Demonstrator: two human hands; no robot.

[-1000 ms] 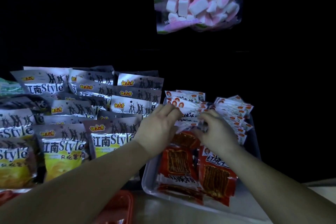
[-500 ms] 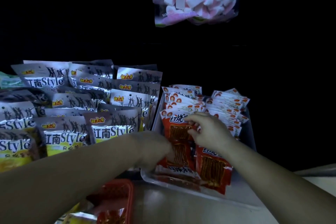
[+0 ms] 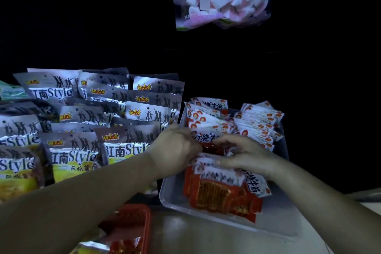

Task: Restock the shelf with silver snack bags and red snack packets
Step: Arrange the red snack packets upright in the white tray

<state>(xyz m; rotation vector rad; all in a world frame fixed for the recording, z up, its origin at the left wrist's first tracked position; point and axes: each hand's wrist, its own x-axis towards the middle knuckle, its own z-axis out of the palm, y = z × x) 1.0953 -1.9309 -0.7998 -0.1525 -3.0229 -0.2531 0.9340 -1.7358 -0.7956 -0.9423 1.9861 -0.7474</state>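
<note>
Our right hand (image 3: 249, 156) pinches the far end of the red snack packets (image 3: 218, 196), which lie lengthwise toward us from its fingers (image 3: 221, 140) in the tray (image 3: 274, 225). Our left hand (image 3: 175, 150) touches alongside, fingertips hidden, grip unclear.

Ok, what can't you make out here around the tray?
Head view, left hand: fingertips buried among the red snack packets.
Head view, red basket: cut off by the bottom edge, contents blurred.
Head view, silver snack bags: leftmost ones cut off by the left edge.
</note>
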